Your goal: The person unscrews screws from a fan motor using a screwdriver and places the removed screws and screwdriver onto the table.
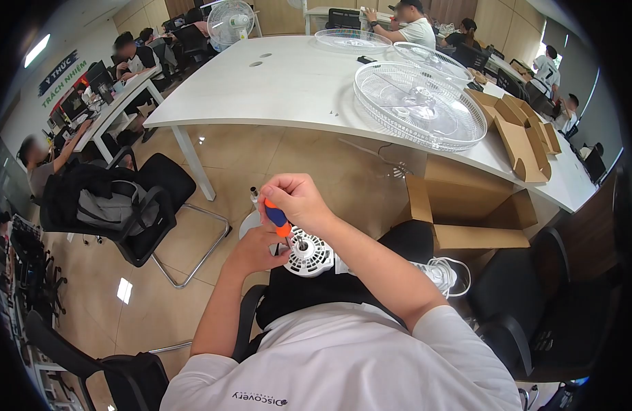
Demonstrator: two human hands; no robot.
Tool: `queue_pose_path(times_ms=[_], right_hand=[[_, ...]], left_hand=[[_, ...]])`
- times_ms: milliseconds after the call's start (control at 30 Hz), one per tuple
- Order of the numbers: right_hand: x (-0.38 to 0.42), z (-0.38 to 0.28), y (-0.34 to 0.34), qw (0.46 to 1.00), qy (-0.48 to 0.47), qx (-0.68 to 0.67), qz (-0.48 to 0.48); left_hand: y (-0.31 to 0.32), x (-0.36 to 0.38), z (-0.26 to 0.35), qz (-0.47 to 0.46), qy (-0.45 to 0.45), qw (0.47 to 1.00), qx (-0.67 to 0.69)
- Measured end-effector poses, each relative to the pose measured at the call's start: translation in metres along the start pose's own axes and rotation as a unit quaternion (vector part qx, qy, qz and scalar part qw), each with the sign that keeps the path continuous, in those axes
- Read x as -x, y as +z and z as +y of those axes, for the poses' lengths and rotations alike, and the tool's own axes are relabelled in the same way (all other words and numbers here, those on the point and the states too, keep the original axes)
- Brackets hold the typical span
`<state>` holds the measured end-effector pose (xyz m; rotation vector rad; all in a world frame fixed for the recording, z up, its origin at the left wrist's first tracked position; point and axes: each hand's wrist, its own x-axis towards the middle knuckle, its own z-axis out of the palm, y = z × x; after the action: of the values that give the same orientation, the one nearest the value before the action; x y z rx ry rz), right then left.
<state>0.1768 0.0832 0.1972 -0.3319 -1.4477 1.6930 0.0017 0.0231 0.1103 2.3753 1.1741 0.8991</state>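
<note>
My right hand (294, 198) is closed round the handle of a screwdriver (277, 218), blue and orange, which points down toward a round white slotted motor housing (309, 255). The housing rests on my lap, with a metal shaft standing up at its middle. Beside the screwdriver's lower end, my left hand (258, 251) has its fingers at the housing's left edge. What those fingers hold, if anything, is too small to make out. A white neck and a coiled white cable (458, 268) extend to the right of the housing.
White fan grilles (420, 103) lie on the white table (261, 92) ahead. Opened cardboard pieces (518, 137) sit at its right end, above a cardboard box (477, 236). A chair with a grey backpack (114, 205) stands left. Other people sit at desks farther off.
</note>
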Motion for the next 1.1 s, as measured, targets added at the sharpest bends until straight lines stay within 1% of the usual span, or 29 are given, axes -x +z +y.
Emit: queue_pose_path(times_ms=[233,300,500,567,600,633,667,700,733,767,833,867,933,967,1033,1100], right_hand=[[-0.001,-0.003,-0.001,1.0,-0.006,-0.016,0.001],[-0.002,-0.004,-0.001,1.0,-0.009,-0.02,0.001],[-0.006,-0.021,-0.007,0.997,-0.054,-0.045,0.028],[-0.011,-0.031,-0.017,0.991,-0.132,0.002,0.018],[-0.011,-0.036,-0.023,0.99,-0.134,0.031,0.014],[-0.01,-0.042,-0.027,0.99,-0.135,0.032,0.014],[-0.009,-0.048,-0.031,0.97,-0.15,0.189,-0.032],[-0.007,-0.055,-0.034,0.923,-0.162,0.34,-0.078],[-0.004,-0.062,-0.038,0.898,-0.067,0.415,-0.131],[-0.002,-0.052,-0.046,0.897,-0.069,0.416,-0.132],[0.003,-0.016,-0.067,0.835,-0.071,0.495,-0.229],[0.009,-0.01,-0.067,0.833,-0.074,0.497,-0.23],[0.021,0.0,-0.064,0.855,-0.047,0.476,-0.202],[0.025,0.008,-0.063,0.854,-0.049,0.476,-0.203],[0.028,0.019,-0.061,0.858,-0.106,0.482,-0.144],[0.031,0.024,-0.06,0.856,-0.123,0.485,-0.132]], left_hand=[[-0.001,-0.003,0.004,-0.01,-0.014,1.0,-0.003],[0.0,-0.002,0.005,0.006,-0.001,1.0,-0.01],[0.0,-0.004,0.003,-0.003,-0.01,1.0,0.012],[0.0,-0.004,0.003,0.004,-0.025,0.999,0.024],[0.001,-0.004,0.003,0.01,-0.04,0.998,0.036],[0.004,-0.003,0.002,0.011,-0.039,0.999,0.036],[0.007,-0.002,-0.001,0.018,-0.065,0.995,0.067],[0.008,-0.002,-0.001,0.025,-0.091,0.991,0.098],[0.008,-0.001,-0.001,0.026,-0.09,0.991,0.098],[0.008,-0.002,-0.001,0.029,-0.097,0.989,0.112],[0.008,-0.004,0.001,0.032,-0.101,0.987,0.125],[0.008,-0.004,0.001,0.032,-0.109,0.985,0.131],[0.005,-0.006,0.001,0.038,-0.116,0.983,0.135],[0.003,-0.007,0.002,0.036,-0.103,0.986,0.125],[0.002,-0.007,0.002,0.032,-0.089,0.989,0.114],[0.002,-0.009,0.001,0.019,-0.091,0.988,0.122]])
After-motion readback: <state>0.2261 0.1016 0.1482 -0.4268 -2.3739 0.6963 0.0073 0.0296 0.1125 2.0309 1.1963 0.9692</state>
